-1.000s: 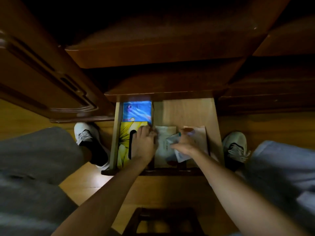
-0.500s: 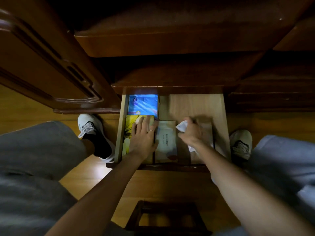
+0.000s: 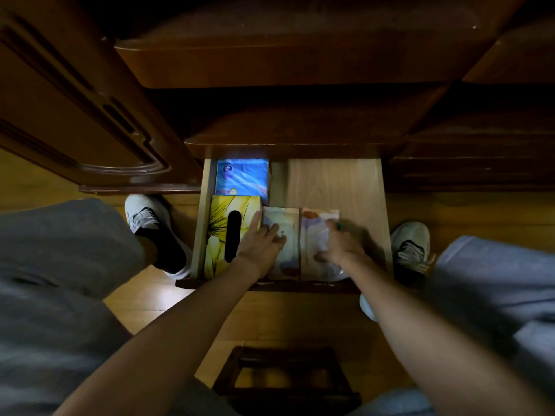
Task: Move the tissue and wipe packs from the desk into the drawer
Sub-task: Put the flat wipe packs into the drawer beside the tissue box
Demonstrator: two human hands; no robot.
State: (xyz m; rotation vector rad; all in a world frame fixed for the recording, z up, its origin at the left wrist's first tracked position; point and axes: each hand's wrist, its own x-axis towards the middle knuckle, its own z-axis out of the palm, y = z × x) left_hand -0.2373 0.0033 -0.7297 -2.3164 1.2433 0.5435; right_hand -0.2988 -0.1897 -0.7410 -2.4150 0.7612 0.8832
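The light wooden drawer (image 3: 336, 181) is pulled out below the dark desk. A blue pack (image 3: 241, 177) lies at its back left, a yellow flowered tissue box (image 3: 219, 232) in front of it. Two pale packs stand side by side to the right: a white one (image 3: 285, 217) and one with orange flowers (image 3: 312, 223). My left hand (image 3: 261, 244) lies flat, fingers spread, across the yellow box and the white pack. My right hand (image 3: 342, 244) grips a small clear-wrapped pack (image 3: 322, 238) pressed against the orange-flowered pack.
The dark desk top (image 3: 285, 64) overhangs the drawer's back. An open cabinet door (image 3: 75, 115) stands at the left. Two white shoes (image 3: 150, 217) (image 3: 411, 244) flank the drawer on the wood floor. A dark stool frame (image 3: 285, 382) sits between my knees. The drawer's back right is bare wood.
My right hand has lowered the small clear-wrapped pack onto the right side of the drawer. My left hand has stayed pressed on the yellow box and white pack.
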